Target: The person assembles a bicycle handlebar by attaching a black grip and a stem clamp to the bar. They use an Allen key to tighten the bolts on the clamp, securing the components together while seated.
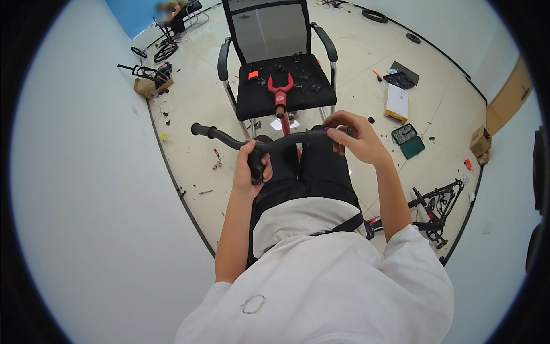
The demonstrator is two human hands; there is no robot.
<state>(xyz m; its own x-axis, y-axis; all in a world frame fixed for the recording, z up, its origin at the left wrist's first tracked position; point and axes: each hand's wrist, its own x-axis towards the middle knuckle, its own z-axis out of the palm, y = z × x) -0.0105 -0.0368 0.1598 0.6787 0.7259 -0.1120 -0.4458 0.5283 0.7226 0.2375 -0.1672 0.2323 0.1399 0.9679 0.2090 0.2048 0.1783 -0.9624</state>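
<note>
White shirt (332,275) nearest. Black handlebar (282,143) held above the lap, before the chair (272,37). Left hand's grip (250,165): closed around the handlebar's stem. Right hand's grip (353,136): fingers curled at the bar's right end; cannot tell whether closed on it. Red fork (281,85) at seat, small dark parts (310,89) beside it. Floor, right: open green case (412,148), black bike frame (431,211).

Black bicycle handlebar (287,141), bent and bearing a flanged grip (201,130), is extending crosswise before the chair (252,104).
</note>
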